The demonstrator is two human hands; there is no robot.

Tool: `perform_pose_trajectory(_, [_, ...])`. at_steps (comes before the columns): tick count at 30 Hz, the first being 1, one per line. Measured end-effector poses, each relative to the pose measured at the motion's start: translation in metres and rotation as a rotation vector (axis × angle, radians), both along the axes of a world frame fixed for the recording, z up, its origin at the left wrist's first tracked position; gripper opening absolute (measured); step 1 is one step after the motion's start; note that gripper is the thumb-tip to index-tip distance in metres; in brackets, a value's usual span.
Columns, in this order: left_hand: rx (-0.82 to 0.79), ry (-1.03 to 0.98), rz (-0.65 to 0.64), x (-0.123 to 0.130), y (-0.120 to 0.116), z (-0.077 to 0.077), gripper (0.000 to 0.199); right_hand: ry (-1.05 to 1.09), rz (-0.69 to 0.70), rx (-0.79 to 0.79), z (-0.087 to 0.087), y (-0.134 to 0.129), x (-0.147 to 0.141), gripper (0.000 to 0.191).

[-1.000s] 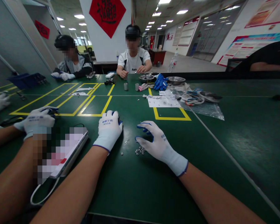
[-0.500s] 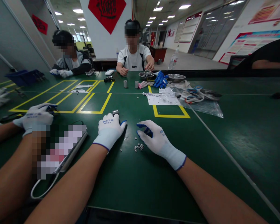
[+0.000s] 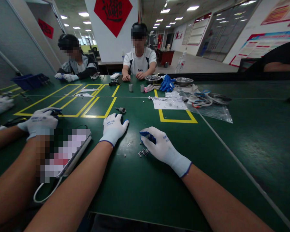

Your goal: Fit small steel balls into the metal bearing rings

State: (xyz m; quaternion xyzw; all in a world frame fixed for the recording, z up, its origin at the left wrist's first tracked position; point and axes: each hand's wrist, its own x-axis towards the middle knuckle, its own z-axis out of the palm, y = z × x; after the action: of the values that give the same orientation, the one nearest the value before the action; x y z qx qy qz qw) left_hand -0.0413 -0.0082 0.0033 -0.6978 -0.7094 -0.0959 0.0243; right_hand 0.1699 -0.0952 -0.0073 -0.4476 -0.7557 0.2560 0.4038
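My left hand (image 3: 114,129), in a white glove with blue fingertips, lies palm down on the green table (image 3: 125,187), fingers spread and nothing held. Just beyond its fingertips a short metal cylindrical part (image 3: 121,110) with a narrower stem rests on its side, apart from the hand. My right hand (image 3: 157,144), gloved alike, hovers with thumb and forefinger curved and a gap between them. Beside it lies a small heap of metal rings (image 3: 142,152), perhaps nuts. One loose ring (image 3: 125,155) and a few thin pins (image 3: 130,144) are between the hands.
At left a co-worker's gloved hand (image 3: 42,124) reaches in beside a white-corded device (image 3: 72,151). Two people sit opposite. Farther back are metal cups (image 3: 130,88), steel bowls (image 3: 183,81), blue gloves (image 3: 167,83), white paper (image 3: 169,103) and plastic bags (image 3: 215,112).
My left hand has drawn back slightly from the metal part, which now lies free on the table with its stem showing. My right hand's finger gap has narrowed a little.
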Motion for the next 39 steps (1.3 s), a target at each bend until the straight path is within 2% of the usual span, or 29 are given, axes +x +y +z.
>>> perform_pose_trajectory(4, [-0.008,-0.027,-0.064,0.005,0.016,-0.001,0.061,-0.006,-0.014,-0.001,-0.002,0.001,-0.002,0.019])
perform_pose_trajectory(7, [0.099,-0.063,-0.091,0.012,0.039,-0.001,0.053,0.010,-0.027,-0.012,-0.002,0.001,-0.003,0.017])
perform_pose_trajectory(9, [0.168,-0.101,-0.094,0.017,0.060,-0.002,0.058,0.016,-0.025,-0.033,-0.001,0.001,-0.003,0.019])
perform_pose_trajectory(12, [0.092,-0.114,-0.200,0.024,0.094,-0.003,0.078,0.032,-0.038,-0.064,0.001,0.002,-0.002,0.019])
perform_pose_trajectory(14, [0.044,-0.109,-0.247,0.027,0.110,-0.003,0.072,0.045,-0.067,-0.079,0.002,0.003,0.000,0.019])
perform_pose_trajectory(16, [0.046,-0.109,-0.246,0.029,0.116,-0.003,0.062,0.055,-0.091,-0.091,0.002,0.004,0.001,0.022])
perform_pose_trajectory(19, [0.075,-0.093,-0.171,0.028,0.107,-0.004,0.057,0.063,-0.100,-0.086,0.000,0.005,0.001,0.022])
perform_pose_trajectory(27, [0.113,-0.057,0.139,0.000,0.054,-0.005,0.051,0.053,-0.075,-0.039,-0.007,0.007,0.001,0.020])
perform_pose_trajectory(31, [0.066,-0.073,0.123,-0.009,0.033,-0.003,0.061,0.038,-0.074,-0.006,-0.009,0.011,0.001,0.018])
perform_pose_trajectory(35, [0.142,-0.059,0.157,-0.008,0.007,-0.003,0.074,0.050,-0.094,-0.014,-0.010,0.014,0.001,0.020])
perform_pose_trajectory(39, [0.056,-0.021,0.136,-0.008,-0.015,-0.004,0.052,0.042,-0.078,-0.007,-0.009,0.014,0.001,0.020])
